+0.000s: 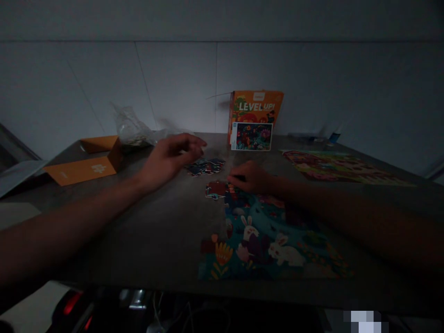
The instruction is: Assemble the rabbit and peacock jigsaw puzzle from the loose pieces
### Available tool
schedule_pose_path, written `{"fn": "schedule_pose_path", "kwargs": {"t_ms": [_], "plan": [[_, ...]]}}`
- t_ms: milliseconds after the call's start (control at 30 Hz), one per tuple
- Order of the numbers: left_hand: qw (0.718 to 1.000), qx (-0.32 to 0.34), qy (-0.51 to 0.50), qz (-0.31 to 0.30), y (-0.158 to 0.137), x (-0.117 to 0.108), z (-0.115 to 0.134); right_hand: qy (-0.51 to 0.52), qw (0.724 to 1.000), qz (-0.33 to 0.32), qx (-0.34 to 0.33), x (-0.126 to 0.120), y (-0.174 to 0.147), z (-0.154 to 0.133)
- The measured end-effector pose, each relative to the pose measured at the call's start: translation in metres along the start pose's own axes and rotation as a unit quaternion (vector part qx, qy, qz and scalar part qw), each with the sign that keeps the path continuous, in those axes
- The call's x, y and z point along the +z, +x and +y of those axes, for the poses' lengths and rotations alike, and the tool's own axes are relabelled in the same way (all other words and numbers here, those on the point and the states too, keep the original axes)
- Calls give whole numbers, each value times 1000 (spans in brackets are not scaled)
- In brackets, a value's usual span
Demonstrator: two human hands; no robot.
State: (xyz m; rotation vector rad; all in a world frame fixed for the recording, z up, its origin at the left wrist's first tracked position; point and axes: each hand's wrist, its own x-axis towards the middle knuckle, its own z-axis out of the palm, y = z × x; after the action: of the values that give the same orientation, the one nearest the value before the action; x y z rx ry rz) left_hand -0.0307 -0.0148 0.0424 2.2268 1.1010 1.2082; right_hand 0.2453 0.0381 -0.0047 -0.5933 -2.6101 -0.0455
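Observation:
A partly joined jigsaw puzzle [263, 231] with white rabbits and flowers lies on the dark table. My right hand [255, 178] rests at its upper left edge, fingers curled down; what is under the fingertips is hidden. Just left of those fingers is a small joined group of brownish puzzle pieces [215, 189]. My left hand [171, 155] hovers above and left of a pile of loose puzzle pieces [207, 167]. Its thumb and fingers are bent close together, and the dim light hides whether a piece is between them.
Behind the pile stands an orange puzzle box [256, 106] with a picture card [252, 137] leaning on it. An open orange box [85, 164] and a clear plastic bag [130, 125] sit at the left. Another puzzle [343, 167] lies at the right. A wall closes off the back.

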Motion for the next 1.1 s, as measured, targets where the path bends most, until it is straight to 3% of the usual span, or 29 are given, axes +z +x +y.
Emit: {"fn": "schedule_pose_path", "kwargs": {"t_ms": [67,133,200,267,367,667,967,1100], "plan": [[972,-23,229,38,5,2,-19,-4,1000,1,-1,0,0,0],[939,-72,333,-38,8,8,-38,-3,1000,4,-3,2,0,0],[920,-107,350,-139,10,15,-52,0,1000,4,-8,3,1,1],[917,-85,357,-156,10,19,-57,4,1000,2,-15,5,1,2],[921,-49,358,-147,10,20,-54,4,1000,1,-16,6,2,3],[947,-85,299,-76,11,14,-50,3,1000,2,-10,8,0,5],[945,58,320,32,6,13,-39,19,999,25,-28,10,1,7],[945,197,263,0,0,15,-36,67,997,48,-4,11,0,5]]}}
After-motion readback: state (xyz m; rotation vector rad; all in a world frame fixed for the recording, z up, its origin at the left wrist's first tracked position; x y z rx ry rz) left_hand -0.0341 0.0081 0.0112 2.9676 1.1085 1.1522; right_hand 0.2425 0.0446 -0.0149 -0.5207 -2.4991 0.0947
